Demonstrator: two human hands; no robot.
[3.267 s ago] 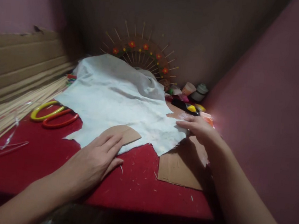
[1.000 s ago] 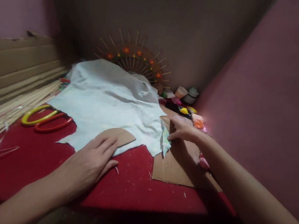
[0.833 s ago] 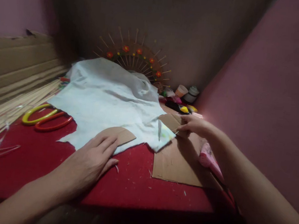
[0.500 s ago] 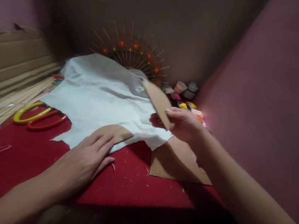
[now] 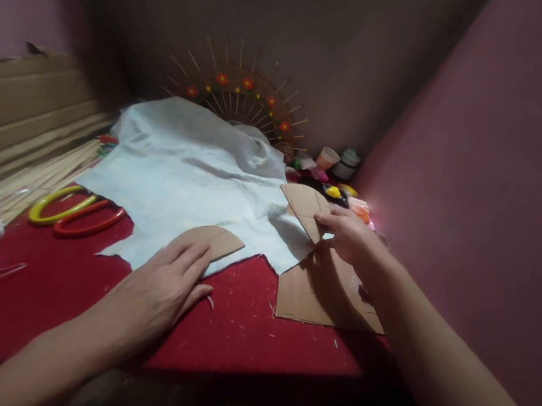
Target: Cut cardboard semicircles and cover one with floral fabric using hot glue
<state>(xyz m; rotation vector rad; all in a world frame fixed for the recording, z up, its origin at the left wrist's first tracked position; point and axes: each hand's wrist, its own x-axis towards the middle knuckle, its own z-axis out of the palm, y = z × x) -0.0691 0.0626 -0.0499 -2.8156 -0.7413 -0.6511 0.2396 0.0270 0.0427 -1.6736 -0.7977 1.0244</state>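
Note:
My left hand (image 5: 165, 285) lies flat, fingers together, pressing a rounded brown cardboard piece (image 5: 221, 240) onto the near edge of a white cloth (image 5: 181, 174) spread over the red table (image 5: 233, 328). My right hand (image 5: 348, 234) grips a second, wedge-shaped cardboard piece (image 5: 304, 204) by its near corner and holds it low over the cloth's right edge. Under my right wrist a larger flat cardboard sheet (image 5: 324, 296) lies on the table.
Yellow and orange scissors (image 5: 73, 214) lie left of the cloth. A bundle of thin wooden sticks (image 5: 16, 183) and stacked cardboard (image 5: 20, 99) fill the far left. A stick fan with red flowers (image 5: 238, 96) leans at the back wall. Small pots and colourful packets (image 5: 339, 171) crowd the right corner.
My right hand picked the wedge-shaped cardboard piece up from beside the cloth's right edge, lifted it, and has now lowered it over the cloth. My left hand stayed put.

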